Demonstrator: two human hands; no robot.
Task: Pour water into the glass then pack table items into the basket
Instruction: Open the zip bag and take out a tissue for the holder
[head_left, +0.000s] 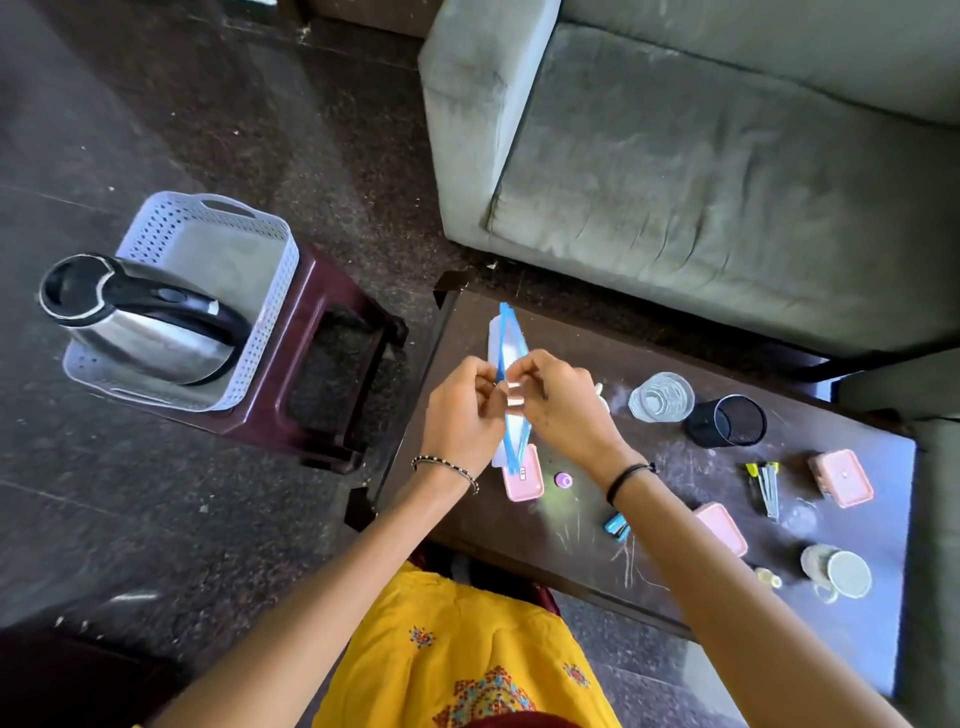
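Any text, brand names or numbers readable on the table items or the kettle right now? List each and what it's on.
None can be read as words.
Pink box under the hands: a small dark mark on its lid, too small to read.
Pink box at the far right: a tiny mark on the lid, unreadable.
Kettle in the basket: no label visible.
Glass, black cup: no print showing.

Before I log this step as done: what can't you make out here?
- Small item pinched over the blue-edged pouch: hidden by the left hand and right hand.
- Glass: water level unclear through the clear wall.
- Mug contents: too small.
- Basket floor: partly hidden by the kettle.
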